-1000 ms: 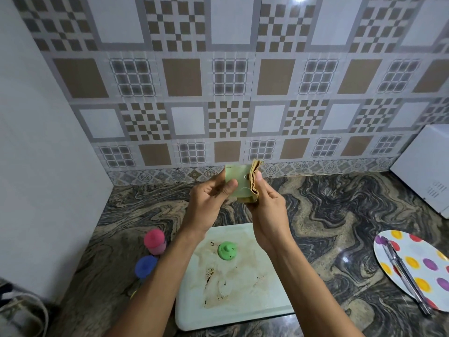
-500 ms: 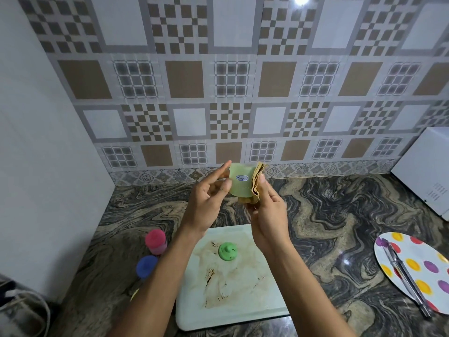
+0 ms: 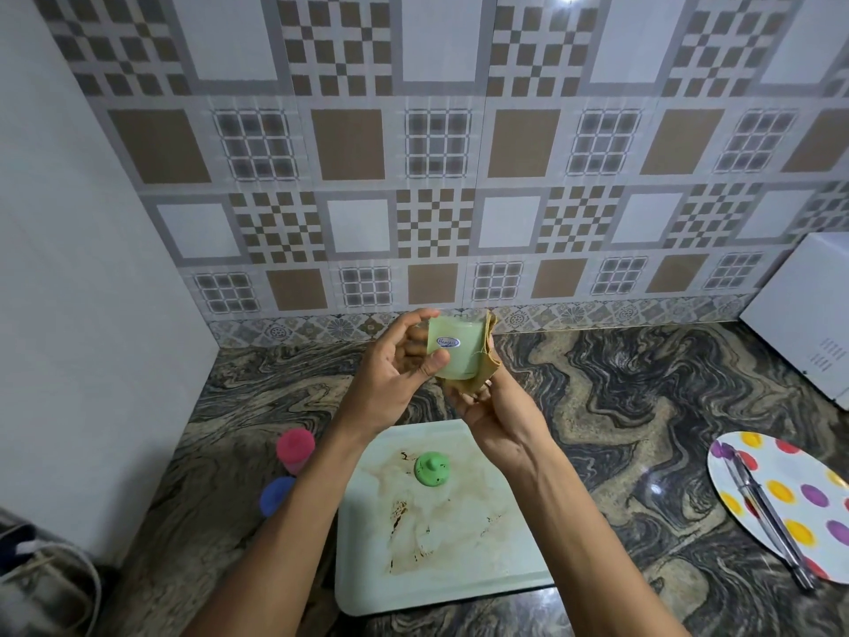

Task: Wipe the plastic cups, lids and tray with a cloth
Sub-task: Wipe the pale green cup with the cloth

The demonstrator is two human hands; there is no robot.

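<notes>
Cup (image 3: 455, 349) in left hand (image 3: 390, 383), cloth (image 3: 488, 366) in right hand (image 3: 498, 413).

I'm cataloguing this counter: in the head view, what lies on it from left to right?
Pink plastic cup → green knobbed lid on the stained white tray → round polka-dot plate bearing metal tongs.

There are three cups: a green cup (image 3: 455, 347) between the left hand (image 3: 390, 383) and right hand (image 3: 500, 416), and a pink cup (image 3: 295, 448) and a blue cup (image 3: 275, 495) below the left. There is one cloth (image 3: 488, 360) at the right hand, with one lid (image 3: 432, 468) and one tray (image 3: 459, 581) below both. One plate (image 3: 776, 471) and one tongs (image 3: 767, 512) lie well right.
</notes>
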